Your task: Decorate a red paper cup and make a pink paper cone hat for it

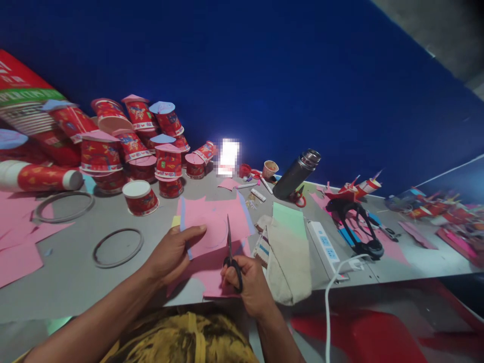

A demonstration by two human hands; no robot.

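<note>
My left hand [174,252] grips the left edge of a pink sheet of paper [209,232], thumb on top. A faint round outline is drawn on the sheet. In my right hand [245,282] is a pair of black-handled scissors [229,244], its blades pointing away from me along the right side of the outline. Whether the blades are parted is hard to make out. Under the held sheet lie more pink paper pieces [217,280] at the table's front edge.
Red paper cups [100,154] with paper tops are stacked at the back left. Two grey rings [118,247] lie left of my hands. To the right are a folded beige cloth [291,267], a dark flask [297,174], a white power strip [323,244] and a black head strap [355,227].
</note>
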